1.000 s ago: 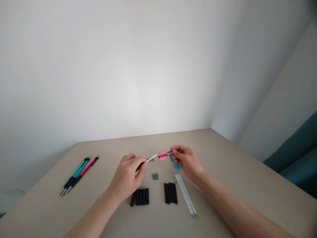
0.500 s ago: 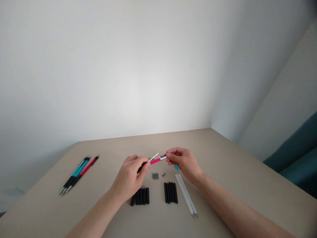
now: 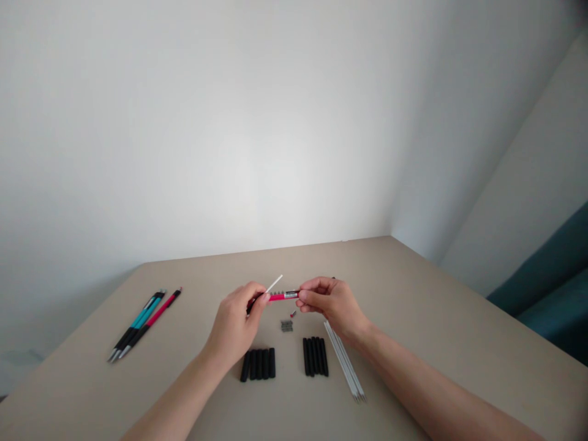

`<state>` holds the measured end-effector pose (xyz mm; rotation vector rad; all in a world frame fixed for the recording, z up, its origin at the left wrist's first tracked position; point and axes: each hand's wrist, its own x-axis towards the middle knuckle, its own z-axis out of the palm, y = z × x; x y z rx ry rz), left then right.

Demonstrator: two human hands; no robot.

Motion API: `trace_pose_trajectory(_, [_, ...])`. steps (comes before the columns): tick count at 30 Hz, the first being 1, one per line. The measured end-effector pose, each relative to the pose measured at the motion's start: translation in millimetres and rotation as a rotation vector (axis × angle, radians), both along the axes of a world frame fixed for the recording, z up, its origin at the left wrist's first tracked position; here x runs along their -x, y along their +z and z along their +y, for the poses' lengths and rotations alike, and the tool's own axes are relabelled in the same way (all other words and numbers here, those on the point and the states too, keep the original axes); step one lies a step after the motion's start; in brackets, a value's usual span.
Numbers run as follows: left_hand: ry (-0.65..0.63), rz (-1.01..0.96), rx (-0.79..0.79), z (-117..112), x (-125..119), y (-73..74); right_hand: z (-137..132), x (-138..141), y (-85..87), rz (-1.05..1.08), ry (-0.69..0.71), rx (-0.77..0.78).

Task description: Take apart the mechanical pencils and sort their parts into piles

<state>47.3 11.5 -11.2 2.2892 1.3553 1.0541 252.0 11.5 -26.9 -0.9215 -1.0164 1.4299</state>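
Observation:
My left hand [image 3: 237,313] is closed, its thumb and fingers pinching the left end of a pink pen barrel [image 3: 277,297]. A thin white ink refill [image 3: 274,283] slants up to the right out of the same hand, and a black pen part [image 3: 252,303] shows between its fingers. My right hand [image 3: 328,306] is also closed, gripping the barrel's other end, near a white label with dark print. The barrel lies almost level between both hands, above the table. Just below it are a small red-tipped metal piece [image 3: 293,314] and a cluster of grey springs [image 3: 287,326].
Black grip sleeves [image 3: 260,364] and thinner black tubes [image 3: 315,356] lie in two rows at the front. White refills [image 3: 346,364] lie beside my right forearm. Assembled blue and pink pens [image 3: 146,324] rest at the left. The wall [image 3: 275,153] rises behind the table.
My right hand has come left and slightly down, bringing the pink barrel nearly level. My left hand has shifted slightly left. The red-tipped piece lies farther back and left.

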Motion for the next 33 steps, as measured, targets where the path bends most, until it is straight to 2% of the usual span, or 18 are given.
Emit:
trace_pose_trajectory(3, [0.019, -0.08, 0.102, 2.4, 0.3, -2.1, -0.8, -0.2, 0.8, -0.085, -0.001, -0.057])
trace_pose_trajectory(5, [0.044, -0.14, 0.135, 5.6, 1.4, -4.0, -1.4, -1.7, 1.0, -0.341, -0.038, -0.17])
trace_pose_trajectory(7, [0.06, -0.202, 0.165, 9.1, 2.8, -4.8, -1.7, -3.1, -0.5, -0.685, -0.049, -0.353])
trace_pose_trajectory(10, [0.069, -0.293, 0.213, 13.0, 4.6, -4.1, -0.6, -2.5, -5.4, -1.04, 0.034, -0.614])
trace_pose_trajectory(12, [0.061, -0.353, 0.229, 14.4, 5.5, -3.7, 1.0, -0.4, -8.2, -1.154, 0.106, -0.693])
trace_pose_trajectory(15, [0.024, -0.44, 0.239, 15.9, 6.5, -5.0, 3.3, 2.7, -9.1, -1.252, 0.168, -0.717])
trace_pose_trajectory(22, [-0.034, -0.546, 0.288, 16.9, 7.5, -8.9, 6.8, 1.4, -8.9, -1.256, 0.192, -0.685])
trace_pose_trajectory(25, [-0.048, -0.569, 0.3, 16.7, 8.1, -9.4, 6.7, 1.8, -9.6, -1.199, 0.146, -0.649])
trace_pose_trajectory(29, [-0.038, -0.553, 0.299, 17.5, 9.1, -9.4, 3.5, 3.5, -3.7, -0.997, -0.009, -0.571])
trace_pose_trajectory(33, [0.015, -0.451, 0.246, 16.9, 9.3, -7.1, 2.4, 4.4, 0.5, -0.677, -0.117, -0.316])
